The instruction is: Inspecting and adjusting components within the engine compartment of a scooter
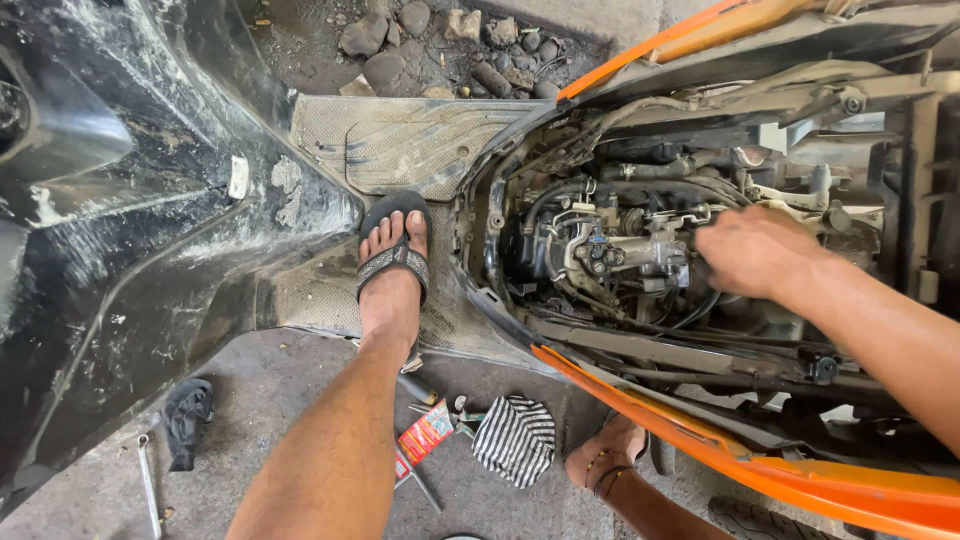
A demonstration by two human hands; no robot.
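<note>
A scooter lies opened up, its engine bay (600,240) exposed between orange side panels (800,480). My right hand (755,250) reaches into the bay from the right, knuckles up. Its fingers curl against the grey metal carburettor (640,255) amid hoses and cables, and whatever they hold is hidden. My left hand (605,455), with a thread band at the wrist, sits low beside the near orange panel, fingers tucked under its lower edge. My bare leg crosses the middle, the sandalled foot (393,270) planted on the dusty footboard (420,140).
The black front body (120,200) fills the left. On the concrete floor lie a striped cloth (515,438), a red packet (427,432), small tools, a wrench (148,485) and a dark rag (187,415). Stones (450,40) are piled beyond the footboard.
</note>
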